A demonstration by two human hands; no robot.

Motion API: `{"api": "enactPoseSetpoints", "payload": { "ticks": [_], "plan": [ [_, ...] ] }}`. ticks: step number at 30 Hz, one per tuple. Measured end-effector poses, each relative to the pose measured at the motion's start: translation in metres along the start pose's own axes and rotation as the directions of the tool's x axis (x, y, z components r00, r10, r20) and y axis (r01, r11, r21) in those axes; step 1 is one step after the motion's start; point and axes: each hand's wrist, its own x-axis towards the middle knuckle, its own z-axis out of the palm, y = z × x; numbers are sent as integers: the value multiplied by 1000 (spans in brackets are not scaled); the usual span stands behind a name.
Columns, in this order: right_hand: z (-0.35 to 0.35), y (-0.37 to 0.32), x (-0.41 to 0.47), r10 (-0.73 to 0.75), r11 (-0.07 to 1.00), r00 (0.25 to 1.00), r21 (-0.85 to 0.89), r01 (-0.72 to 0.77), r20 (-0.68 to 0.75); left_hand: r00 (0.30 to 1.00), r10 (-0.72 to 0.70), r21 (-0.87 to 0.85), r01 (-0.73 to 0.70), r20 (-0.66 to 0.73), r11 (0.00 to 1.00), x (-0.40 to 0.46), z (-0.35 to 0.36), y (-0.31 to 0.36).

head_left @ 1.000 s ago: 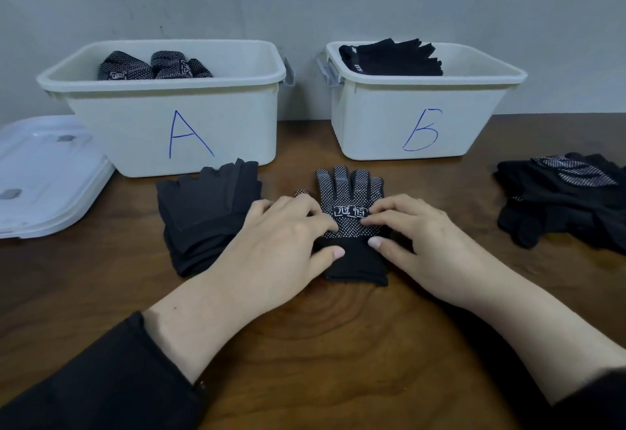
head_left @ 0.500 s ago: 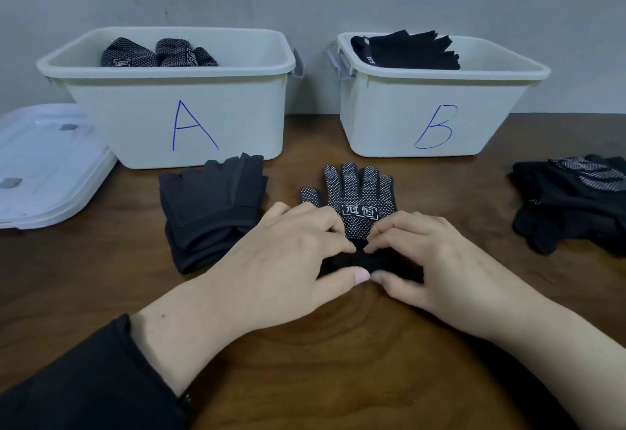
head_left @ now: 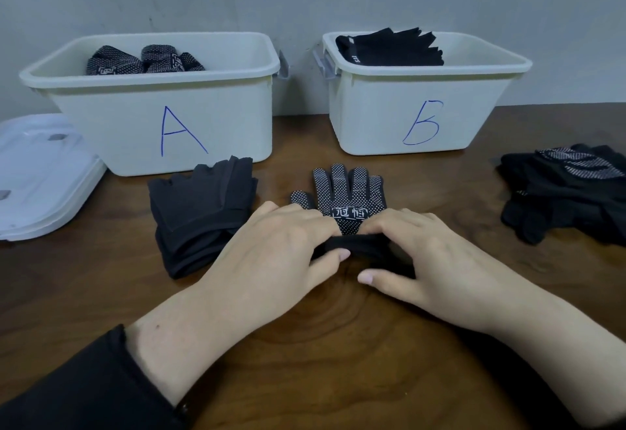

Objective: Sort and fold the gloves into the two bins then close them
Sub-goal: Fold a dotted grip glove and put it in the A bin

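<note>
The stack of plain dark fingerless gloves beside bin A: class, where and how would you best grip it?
Probably grip the stack of plain dark fingerless gloves at its near cuff end, thumb on top and fingers beneath, coming from the front. The layers show there as stacked edges, so one pinch should catch them all; the far finger ends splay.

On the wooden tabletop [head_left: 305, 355], the left hand [head_left: 271, 253] and right hand [head_left: 433, 256] gripped the rolled cuff of a dotted glove [head_left: 345, 192]. Bin A [head_left: 162, 104] and bin B [head_left: 423, 97] stood behind, each holding folded gloves.
</note>
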Motion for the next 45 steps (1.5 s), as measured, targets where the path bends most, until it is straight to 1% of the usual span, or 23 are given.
{"api": "enactPoseSetpoints", "payload": {
  "ticks": [2, 4, 5, 7, 9, 11, 15, 17, 20, 22, 24, 26, 27, 29, 31, 33, 35, 39, 45],
  "plan": [
    [2, 0, 1, 40, 998, 998, 55, -38, -41, 998, -43, -45, 42, -42, 998, 1, 1, 1],
    [4, 0, 4, 121, 972, 987, 212, -97, -102, 991, -116, -128, 107, -70, 986, 2, 0, 2],
    [4, 0, 6, 163, 947, 978, 298, -119, -127, 987, -145, -162, 133, -67, 978, 3, 0, 2],
    [7, 3, 11, 223, 903, 962, 405, -144, -155, 984, -172, -204, 161, -37, 966, 5, -1, 2],
    [10, 7, 15, 255, 869, 953, 470, -153, -161, 983, -181, -190, 174, -20, 966, 7, 1, 5],
    [12, 10, 17, 280, 851, 944, 500, -159, -177, 980, -195, -160, 185, -46, 970, 9, 3, 6],
    [16, 14, 18, 307, 866, 921, 471, -166, -239, 961, -275, -242, 259, -35, 935, 13, 4, 3],
    [16, 15, 19, 275, 905, 919, 400, -148, -283, 965, -260, -215, 247, -33, 945, 13, 7, 3],
    [17, 15, 22, 105, 993, 932, 94, -77, -346, 976, -189, -103, 178, -107, 979, 11, 9, 2],
    [18, 16, 22, 2, 998, 944, -63, -24, -330, 978, -148, -8, 149, -144, 989, 12, 9, -2],
    [19, 16, 21, -55, 990, 959, -143, 15, -279, 986, -61, 110, 79, -157, 991, 13, 13, -9],
    [16, 17, 19, -24, 994, 977, -106, 2, -213, 985, 43, 211, -7, -167, 977, 13, 21, -15],
    [14, 18, 17, 5, 998, 982, -67, -18, -190, 984, 63, 237, -21, -168, 971, 12, 24, -16],
    [8, 18, 13, 50, 998, 990, -18, -53, -132, 987, 52, 237, -14, -155, 971, 9, 26, -17],
    [5, 18, 12, 75, 997, 995, -17, -77, -65, 995, 24, 201, -5, -92, 980, 6, 21, -14],
    [5, 19, 13, 111, 994, 993, 14, -111, -38, 999, -28, 163, 30, -19, 986, 4, 15, -11],
    [6, 19, 14, 133, 989, 989, 77, -128, -67, 998, -64, 150, 61, 17, 987, 4, 12, -8],
    [11, 18, 16, 139, 988, 980, 82, -129, -141, 998, -61, 195, 55, 30, 979, 5, 13, -7],
    [8, 12, 18, 152, 987, 976, 77, -142, -155, 997, -64, 194, 73, -49, 978, 11, 15, -8]
  ]
}}
